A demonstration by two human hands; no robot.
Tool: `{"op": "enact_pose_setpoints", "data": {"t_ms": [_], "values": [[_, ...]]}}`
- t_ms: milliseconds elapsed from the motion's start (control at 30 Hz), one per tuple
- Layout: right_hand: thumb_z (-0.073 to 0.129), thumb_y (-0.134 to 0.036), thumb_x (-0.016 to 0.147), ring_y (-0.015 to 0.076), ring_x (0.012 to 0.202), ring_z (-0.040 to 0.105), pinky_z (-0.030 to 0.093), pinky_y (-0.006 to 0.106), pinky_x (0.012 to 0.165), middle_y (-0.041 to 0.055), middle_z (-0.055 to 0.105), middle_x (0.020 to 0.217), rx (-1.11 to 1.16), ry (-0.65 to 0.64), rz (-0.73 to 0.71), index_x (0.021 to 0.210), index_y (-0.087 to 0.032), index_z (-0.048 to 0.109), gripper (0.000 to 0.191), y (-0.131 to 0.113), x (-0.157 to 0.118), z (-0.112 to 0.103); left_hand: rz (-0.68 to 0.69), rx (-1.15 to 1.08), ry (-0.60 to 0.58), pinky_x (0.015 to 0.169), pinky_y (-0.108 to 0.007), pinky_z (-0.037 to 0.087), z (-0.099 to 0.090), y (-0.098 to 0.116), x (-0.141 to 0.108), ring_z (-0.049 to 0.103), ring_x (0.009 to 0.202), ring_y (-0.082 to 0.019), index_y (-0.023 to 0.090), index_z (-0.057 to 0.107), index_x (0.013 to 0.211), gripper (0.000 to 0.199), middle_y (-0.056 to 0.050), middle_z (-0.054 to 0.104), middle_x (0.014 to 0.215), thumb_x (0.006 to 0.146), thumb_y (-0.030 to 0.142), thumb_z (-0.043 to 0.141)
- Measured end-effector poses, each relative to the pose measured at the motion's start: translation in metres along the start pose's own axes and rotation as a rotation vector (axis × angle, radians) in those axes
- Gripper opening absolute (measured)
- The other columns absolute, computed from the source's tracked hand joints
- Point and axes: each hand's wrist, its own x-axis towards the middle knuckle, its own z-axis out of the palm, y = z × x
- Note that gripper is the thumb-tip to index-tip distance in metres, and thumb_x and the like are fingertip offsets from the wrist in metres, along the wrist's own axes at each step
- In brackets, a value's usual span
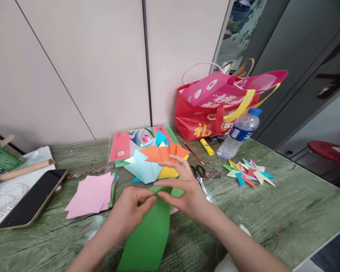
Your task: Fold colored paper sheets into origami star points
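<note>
A sheet of green paper [149,234] hangs between my two hands, its upper edge bent over. My left hand [133,206] pinches that edge between thumb and fingers. Right beside it, my right hand [184,189] grips the same edge with thumb and index finger, its other fingers lifted apart. Just beyond are folded paper pieces in light blue [147,164], orange [164,153] and yellow. A pair of scissors [200,175] with black handles lies to the right of my right hand, partly hidden by it.
Pink paper squares [90,194] and a phone [34,196] lie left. A paper pack [121,143], red pencil [194,153], glue stick [206,147], water bottle [239,134] and red bag [187,117] stand or lie behind. At right is a multicoloured paper star [249,172].
</note>
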Motion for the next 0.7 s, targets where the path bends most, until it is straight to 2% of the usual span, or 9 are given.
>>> {"op": "enact_pose_setpoints", "data": {"t_ms": [67,233,533,700], "values": [[0.065,-0.020,0.074,0.0288,0.126,0.031,0.030,0.050,0.101,0.0032,0.057,0.118,-0.053,-0.037,-0.041,0.078,-0.026,0.071,0.010,-0.001,-0.001,0.002,0.031,0.104,-0.010,0.048,-0.025,0.016,0.002,0.000,0.000,0.023,0.052,-0.012,0.019,0.039,0.050,0.033,0.003,0.024,0.055,0.078,0.035,0.041],[0.064,-0.018,0.073,0.0276,0.124,0.035,0.032,0.049,0.099,0.0021,0.062,0.109,-0.061,-0.045,-0.070,0.071,-0.024,0.068,0.007,0.002,-0.003,0.005,0.081,0.230,-0.064,0.049,-0.025,0.015,0.003,-0.003,-0.001,0.021,0.054,-0.011,0.019,0.031,0.053,0.029,0.004,0.023,0.057,0.080,0.030,0.036],[0.065,-0.013,0.066,0.0271,0.120,0.040,0.034,0.046,0.097,0.0013,0.065,0.101,-0.037,-0.056,-0.062,0.064,-0.023,0.065,0.010,0.006,-0.001,0.003,0.069,0.221,-0.142,0.048,-0.024,0.015,-0.005,-0.001,-0.001,0.020,0.052,-0.011,0.020,0.025,0.053,0.031,0.005,0.019,0.056,0.081,0.029,0.036],[0.063,-0.009,0.066,0.0275,0.116,0.043,0.036,0.047,0.096,0.0025,0.066,0.098,-0.048,-0.011,0.008,0.063,-0.022,0.065,0.014,0.018,0.002,-0.002,0.007,0.175,-0.166,0.046,-0.025,0.015,-0.019,0.000,-0.003,0.021,0.051,-0.011,0.020,0.030,0.052,0.034,0.005,0.021,0.055,0.081,0.035,0.038]]}}
